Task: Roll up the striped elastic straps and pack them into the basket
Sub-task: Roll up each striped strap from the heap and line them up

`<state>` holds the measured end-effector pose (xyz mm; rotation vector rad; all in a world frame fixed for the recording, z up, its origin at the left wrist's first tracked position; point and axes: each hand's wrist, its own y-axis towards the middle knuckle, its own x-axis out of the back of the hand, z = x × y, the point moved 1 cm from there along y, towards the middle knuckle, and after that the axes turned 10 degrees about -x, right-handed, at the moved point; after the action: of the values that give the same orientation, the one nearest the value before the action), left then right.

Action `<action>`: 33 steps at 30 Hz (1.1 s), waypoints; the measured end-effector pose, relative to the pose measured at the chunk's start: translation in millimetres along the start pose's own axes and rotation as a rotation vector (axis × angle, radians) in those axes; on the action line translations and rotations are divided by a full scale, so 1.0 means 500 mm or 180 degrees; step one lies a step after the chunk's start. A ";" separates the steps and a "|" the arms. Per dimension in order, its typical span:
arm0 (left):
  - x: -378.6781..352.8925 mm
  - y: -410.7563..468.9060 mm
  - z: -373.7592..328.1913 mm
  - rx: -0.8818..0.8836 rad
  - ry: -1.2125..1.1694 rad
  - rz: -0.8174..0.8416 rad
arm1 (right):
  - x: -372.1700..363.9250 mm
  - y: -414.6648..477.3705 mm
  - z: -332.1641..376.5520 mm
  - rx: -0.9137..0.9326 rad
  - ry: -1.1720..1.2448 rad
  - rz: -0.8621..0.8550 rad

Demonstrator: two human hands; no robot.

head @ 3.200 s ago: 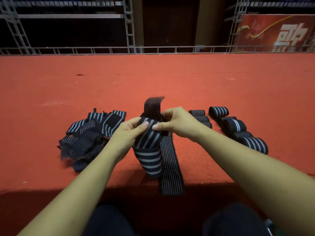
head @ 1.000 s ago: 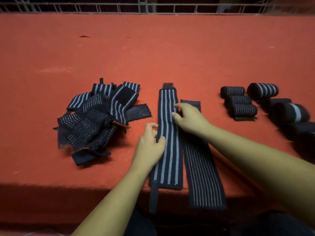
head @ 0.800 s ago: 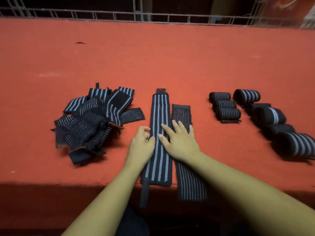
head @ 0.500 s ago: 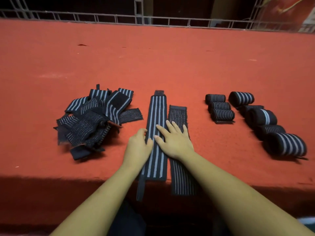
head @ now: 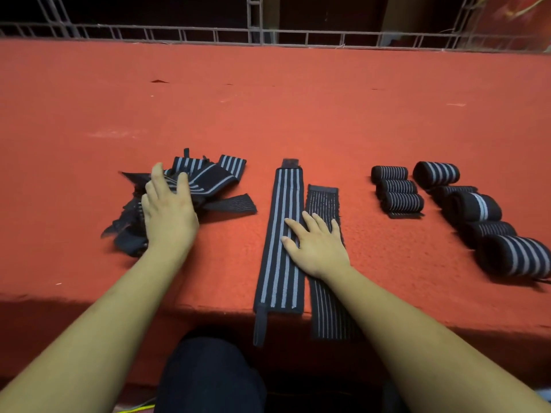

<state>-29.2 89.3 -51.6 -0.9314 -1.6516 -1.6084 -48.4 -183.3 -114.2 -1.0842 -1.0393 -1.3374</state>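
Two black straps lie flat side by side on the red carpet: a wide-striped strap (head: 281, 234) and a thin-striped strap (head: 323, 201) to its right. Both hang over the near edge. My right hand (head: 316, 245) rests flat, fingers spread, across both of them. My left hand (head: 167, 210) lies open, fingers apart, on top of the loose pile of unrolled straps (head: 208, 186) at the left. Several rolled straps (head: 399, 189) sit at the right, with bigger rolls (head: 474, 207) beyond them. No basket is in view.
The red carpeted platform (head: 268, 114) stretches far back to a metal railing (head: 256, 35). Its near edge drops off just in front of my dark-clothed knees (head: 208, 371).
My left hand has left the wide-striped strap and moved left onto the loose pile. My right hand stays flat on the two laid-out straps.
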 end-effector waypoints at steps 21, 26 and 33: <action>0.117 -0.115 -0.052 -0.1373 -0.0512 -0.0766 | 0.144 -0.046 0.216 -0.1209 0.4499 0.2106; 0.088 -0.105 -0.011 -0.0806 -0.1748 0.0265 | 0.149 -0.054 0.189 -0.1086 0.4733 0.2112; 0.036 -0.124 0.024 -0.0858 -0.2563 0.0808 | 0.152 -0.063 0.164 -0.1010 0.4647 0.1915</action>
<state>-90.7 102.5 -70.4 -2.0347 -1.7108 -1.3732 -77.1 -117.0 -22.8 -0.3113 0.5479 -1.3243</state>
